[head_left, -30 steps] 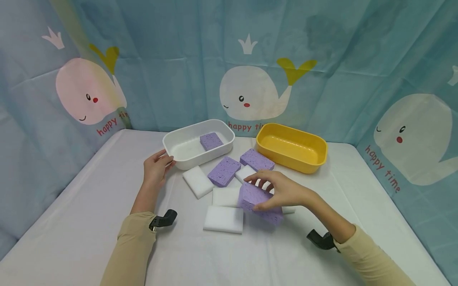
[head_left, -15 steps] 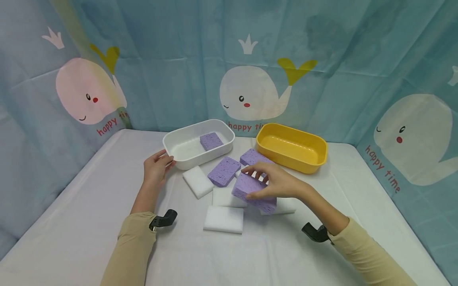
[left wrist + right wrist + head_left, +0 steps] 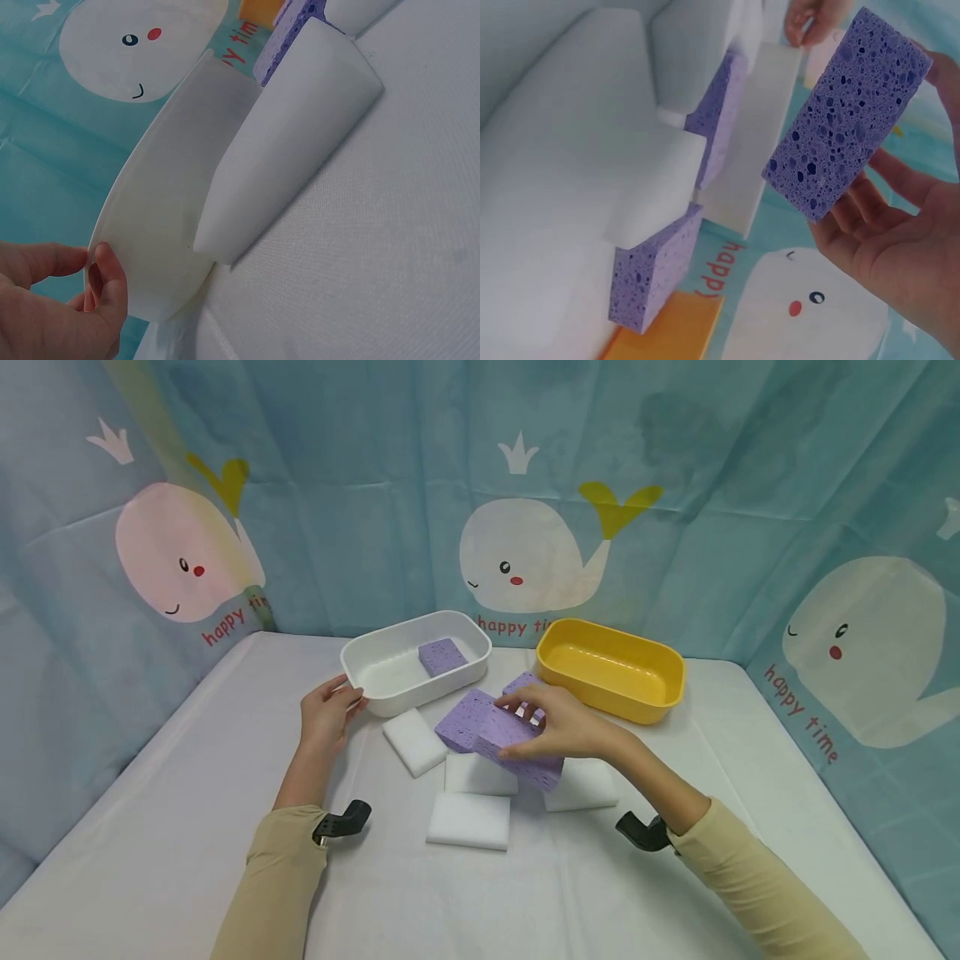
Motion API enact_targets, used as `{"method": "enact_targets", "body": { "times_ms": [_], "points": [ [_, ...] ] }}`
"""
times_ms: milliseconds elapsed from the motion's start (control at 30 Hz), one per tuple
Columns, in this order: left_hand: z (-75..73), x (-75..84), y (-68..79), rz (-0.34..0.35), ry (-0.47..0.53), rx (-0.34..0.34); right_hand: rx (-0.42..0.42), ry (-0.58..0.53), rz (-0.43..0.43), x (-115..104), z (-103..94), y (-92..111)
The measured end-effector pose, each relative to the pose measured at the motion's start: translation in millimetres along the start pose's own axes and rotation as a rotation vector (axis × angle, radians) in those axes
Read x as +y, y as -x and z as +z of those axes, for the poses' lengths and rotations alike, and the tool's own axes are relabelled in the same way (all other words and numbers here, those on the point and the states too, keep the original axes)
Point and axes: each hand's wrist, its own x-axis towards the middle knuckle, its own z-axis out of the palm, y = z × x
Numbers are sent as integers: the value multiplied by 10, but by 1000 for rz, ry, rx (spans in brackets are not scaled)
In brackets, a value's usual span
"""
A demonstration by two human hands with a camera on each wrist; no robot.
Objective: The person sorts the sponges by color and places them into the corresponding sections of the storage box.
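A purple sponge (image 3: 517,747) with a pitted face is held up by my right hand (image 3: 573,722), thumb on the near side and fingers on the far side. In the right wrist view this sponge (image 3: 847,112) hangs above the table, apart from the others. My left hand (image 3: 327,714) pinches the near left rim of a white tub (image 3: 397,697), as the left wrist view shows at the tub wall (image 3: 150,202). One purple sponge (image 3: 442,657) lies inside that tub. On the table, two more purple sponges (image 3: 459,727) lie partly hidden behind the held one.
Several white sponges (image 3: 468,821) lie spread over the middle of the white table (image 3: 420,902). A yellow tub (image 3: 611,672) stands at the back right, beside the white one. A blue curtain (image 3: 360,552) with whale prints hangs behind and around the table.
My right hand has carried the held sponge up and left, toward the white tub. More of the white sponge beneath it shows. My left hand and both tubs have stayed put.
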Motion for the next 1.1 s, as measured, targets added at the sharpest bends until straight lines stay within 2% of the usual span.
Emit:
{"method": "enact_targets", "body": {
  "times_ms": [333,1100],
  "points": [
    [-1,12,16,-2,-1,1,13,75,1,-82,-30,-187],
    [-7,2,-6,0,12,-5,38,107,67,-153,44,-602]
  ]
}}
